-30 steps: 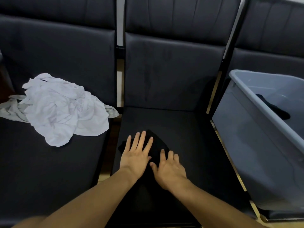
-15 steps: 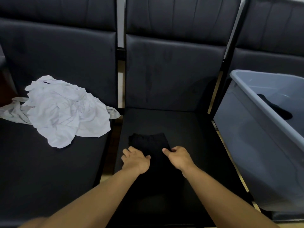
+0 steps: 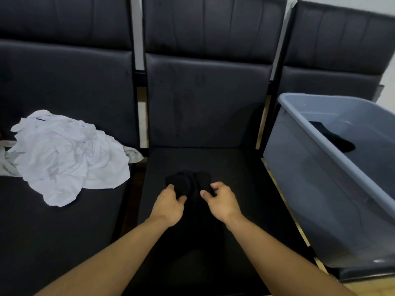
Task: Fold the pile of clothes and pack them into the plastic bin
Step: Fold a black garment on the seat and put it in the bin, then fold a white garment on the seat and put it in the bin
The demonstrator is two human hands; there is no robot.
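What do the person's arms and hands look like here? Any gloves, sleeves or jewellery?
Both forearms are bare as far as the picture shows, with no sleeve in view. The left hand and right hand wear no gloves, and no watch, ring or bracelet is visible.

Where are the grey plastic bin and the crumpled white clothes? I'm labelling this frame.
grey plastic bin (image 3: 320, 133), head view, near rim.
crumpled white clothes (image 3: 64, 154), head view, middle of the heap.

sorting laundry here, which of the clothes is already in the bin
The dark garment lying inside the grey plastic bin. The white pile sits on the left seat; both hands grip the black piece.
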